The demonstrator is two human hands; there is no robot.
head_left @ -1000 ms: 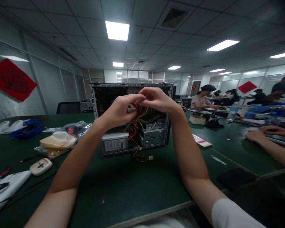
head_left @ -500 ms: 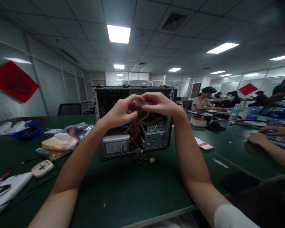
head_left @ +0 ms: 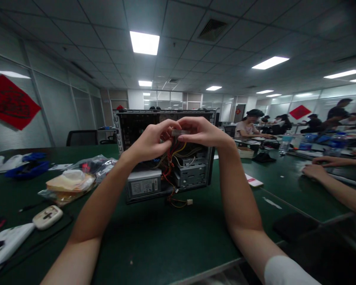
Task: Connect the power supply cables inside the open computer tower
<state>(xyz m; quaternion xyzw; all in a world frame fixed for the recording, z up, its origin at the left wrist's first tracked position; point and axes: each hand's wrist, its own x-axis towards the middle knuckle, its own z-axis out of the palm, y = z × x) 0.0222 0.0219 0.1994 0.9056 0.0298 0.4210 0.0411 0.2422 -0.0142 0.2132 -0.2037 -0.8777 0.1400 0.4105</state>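
An open computer case (head_left: 166,113) stands on the green table, its inside facing me. In front of it, both hands meet at a white multi-pin power connector (head_left: 177,132) with a bundle of coloured wires (head_left: 173,152) hanging below. My right hand (head_left: 198,130) pinches the connector's right side between thumb and fingers. Curled fingers of my left hand (head_left: 156,138) close at its left end. Inside the case, a power supply (head_left: 145,184) sits at lower left and a metal drive cage (head_left: 192,175) at lower right. A small white plug (head_left: 190,202) dangles below on thin wires.
Plastic bags with a paper-wrapped bundle (head_left: 69,182) lie on the left, near a white power strip (head_left: 47,217). To the right are a white-and-red card (head_left: 253,180), a small box (head_left: 245,152) and another person's hands (head_left: 317,168). More people sit farther back.
The view has turned slightly to the right, so surroundings shift left. Both hands stay at the connector, which shows a little more between the fingers.
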